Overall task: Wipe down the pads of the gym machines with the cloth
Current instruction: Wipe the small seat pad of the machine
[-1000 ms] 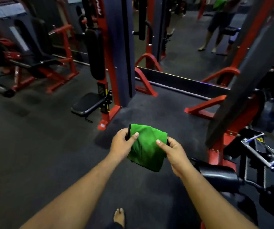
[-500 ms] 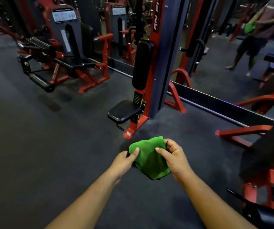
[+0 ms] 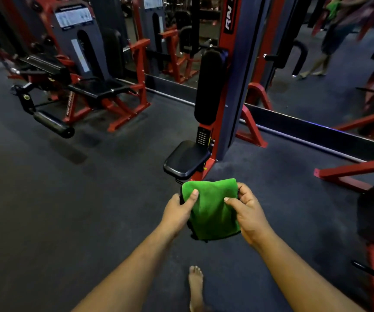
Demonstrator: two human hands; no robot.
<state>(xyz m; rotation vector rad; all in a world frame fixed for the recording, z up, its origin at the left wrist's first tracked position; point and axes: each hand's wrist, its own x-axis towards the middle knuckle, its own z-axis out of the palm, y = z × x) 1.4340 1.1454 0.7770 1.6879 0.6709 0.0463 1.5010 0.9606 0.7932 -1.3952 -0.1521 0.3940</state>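
A dark rubber gym floor (image 3: 68, 210) runs to a mirrored wall. At far left stands a red machine with a roller pad (image 3: 53, 124) and a flat seat (image 3: 95, 87). Ahead, the red upright carries two pads: a tall back pad (image 3: 208, 86), long axis vertical, and a seat pad (image 3: 187, 158) below it. The left hand (image 3: 178, 211) and right hand (image 3: 246, 212) both pinch one folded green cloth (image 3: 212, 212), thumbs on top, just short of the seat pad, both hands about equally near.
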